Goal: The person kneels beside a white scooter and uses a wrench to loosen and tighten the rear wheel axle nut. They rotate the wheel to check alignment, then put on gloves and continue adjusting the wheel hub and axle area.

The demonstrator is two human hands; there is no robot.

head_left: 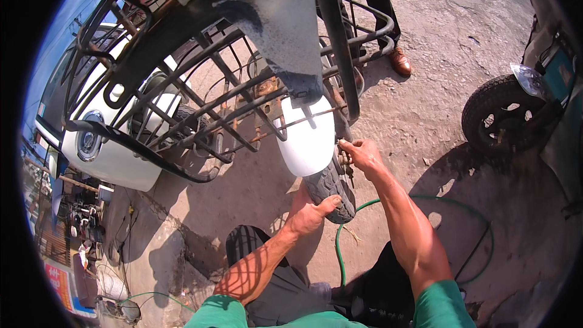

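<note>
A black treaded tire [331,191] sticks out below a white mudguard [306,136], in front of me. My left hand [310,212] is wrapped round the tire's lower left side, with the thumb over the tread. On the wheel's right side, my right hand [362,157] has its fingers pinched together close to small metal parts [347,169] beside the wheel. Whatever is between those fingers is too small to make out. Above the mudguard hangs a worn grey metal plate [282,42], joined to a dark, rusty wire rack [225,67].
A green hose [339,249] curves over the ground around the wheel. Another person's leg and brown shoe [400,62] stand beyond the rack. To the right is another vehicle's wheel [507,112]; a white vehicle [109,152] stands at left. Assorted items [91,231] lie at far left.
</note>
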